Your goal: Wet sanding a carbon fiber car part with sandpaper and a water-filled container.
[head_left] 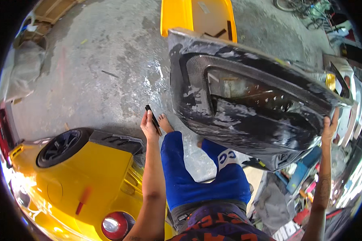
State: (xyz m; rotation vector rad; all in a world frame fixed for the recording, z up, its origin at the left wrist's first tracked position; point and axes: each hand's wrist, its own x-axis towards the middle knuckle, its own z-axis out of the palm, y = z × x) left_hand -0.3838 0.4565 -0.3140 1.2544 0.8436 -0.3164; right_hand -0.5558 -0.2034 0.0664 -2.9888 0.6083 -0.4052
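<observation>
My right hand (330,127) grips the right edge of a large black car body panel (245,128). The panel has a long opening through it, a woven pattern around that opening, and pale grey smears on its surface. It stands tilted in front of my legs. My left hand (149,123), apart from the panel, is closed around a narrow black block (154,117) with a brown strip along one side. The block's exact kind does not show clearly. My left palm faces away, so part of the block is hidden.
A yellow car (88,172) with a black wheel (63,148) stands at my left. Beyond the panel lies a yellow body part (176,18). A thin dark strip (109,74) is on the concrete floor (128,52). Tools and clutter (299,176) crowd the right side.
</observation>
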